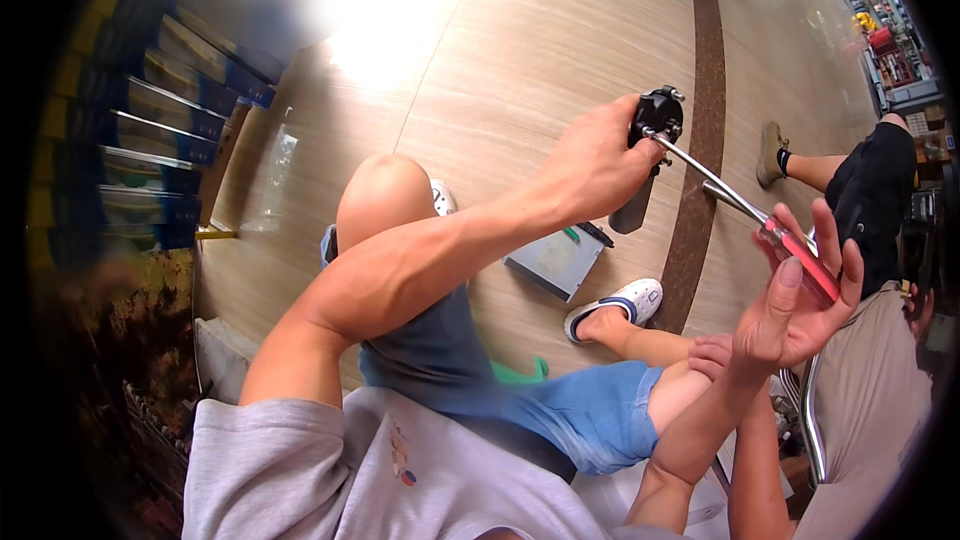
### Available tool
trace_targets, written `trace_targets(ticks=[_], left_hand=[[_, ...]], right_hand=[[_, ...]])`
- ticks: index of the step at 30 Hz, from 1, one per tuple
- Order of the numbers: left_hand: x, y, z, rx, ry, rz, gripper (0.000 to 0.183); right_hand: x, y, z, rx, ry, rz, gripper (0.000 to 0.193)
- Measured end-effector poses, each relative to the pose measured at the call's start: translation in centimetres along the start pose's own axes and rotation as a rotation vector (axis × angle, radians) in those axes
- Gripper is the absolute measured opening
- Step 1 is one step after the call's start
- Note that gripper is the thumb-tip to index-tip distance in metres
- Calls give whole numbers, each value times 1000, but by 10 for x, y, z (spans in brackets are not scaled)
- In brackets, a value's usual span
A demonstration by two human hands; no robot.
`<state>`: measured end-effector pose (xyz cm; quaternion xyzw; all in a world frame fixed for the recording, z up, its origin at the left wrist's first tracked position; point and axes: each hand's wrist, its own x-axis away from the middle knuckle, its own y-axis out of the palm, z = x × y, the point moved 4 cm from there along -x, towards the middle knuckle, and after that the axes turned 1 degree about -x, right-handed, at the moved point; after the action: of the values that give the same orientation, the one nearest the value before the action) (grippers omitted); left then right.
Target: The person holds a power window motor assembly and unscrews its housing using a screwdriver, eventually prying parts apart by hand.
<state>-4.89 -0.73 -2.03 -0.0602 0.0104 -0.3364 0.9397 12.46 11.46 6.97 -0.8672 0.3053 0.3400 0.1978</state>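
My left hand [602, 162] is closed round a black device [657, 112] with a rounded top, small metal screws and a dark grip-like part hanging below the hand. Its kind I cannot tell. In my right hand [780, 315] is a screwdriver with a red handle [803, 262], held loosely between thumb and fingers, some of them stretched out. The shaft slants up to the left, its tip at the device by my left thumb. A second shiny rod [732, 200] shows below the shaft; what it belongs to is unclear.
A grey metal box [558, 262] lies on the tiled floor beyond my knees. At right is another person in beige clothing [865, 395], beside a chrome tube [813, 425]. A dark-shorted leg [868, 190] reaches in behind. Blue packages [165, 135] line the left, stocked shelves [890, 40] the far right.
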Motion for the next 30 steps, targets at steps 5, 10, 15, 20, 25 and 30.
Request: trace_targets(ticks=[5,10,15,20,25,30], left_hand=[[-1,2,-3,-22,-11,-1,28],[2,5,3,-94,-27,-39,28],[5,-3,2,-131,-51,2,28],[4,-1,1,-93,5,22,29],[5,1,8,-125,-70,-28,28],[0,7,0,-46,-15,-7,28]], right_hand=[[-2,-16,2,423,35,-17,47],[-20,8,-8,-79,-68,-65,41],[-11,-8,-3,100,79,-229,45],[-13,3,-6,-65,1,-55,41],[-9,-7,-3,22,26,-32,42],[-12,-8,-4,59,63,23,48]])
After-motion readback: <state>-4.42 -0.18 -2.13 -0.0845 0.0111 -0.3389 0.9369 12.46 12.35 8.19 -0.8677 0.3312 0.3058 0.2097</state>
